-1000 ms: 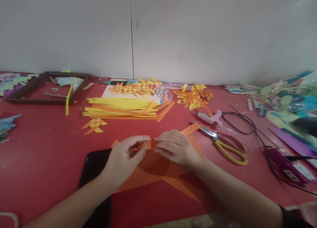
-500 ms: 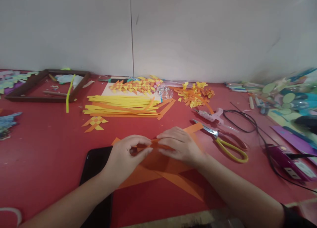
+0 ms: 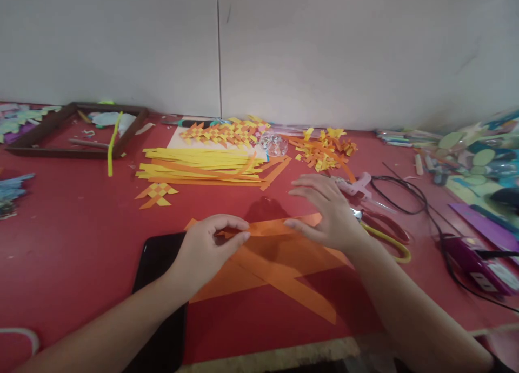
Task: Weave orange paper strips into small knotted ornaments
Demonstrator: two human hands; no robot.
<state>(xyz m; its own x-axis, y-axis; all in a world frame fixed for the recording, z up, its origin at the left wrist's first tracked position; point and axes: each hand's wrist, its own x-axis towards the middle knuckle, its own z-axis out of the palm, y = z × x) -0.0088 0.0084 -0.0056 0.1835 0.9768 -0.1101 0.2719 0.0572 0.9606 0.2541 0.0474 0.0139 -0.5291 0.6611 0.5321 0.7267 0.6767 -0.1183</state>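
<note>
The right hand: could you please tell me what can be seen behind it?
Behind the right hand, the glue gun and scissors show partly; the blade end of the scissors is covered.

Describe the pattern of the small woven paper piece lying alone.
The paper piece has yellow and orange checks; head view.

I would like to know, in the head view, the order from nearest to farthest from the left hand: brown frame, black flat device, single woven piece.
1. Black flat device: just left of the left hand.
2. Single woven piece: ahead, leftward.
3. Brown frame: far left, toward the back.
</note>
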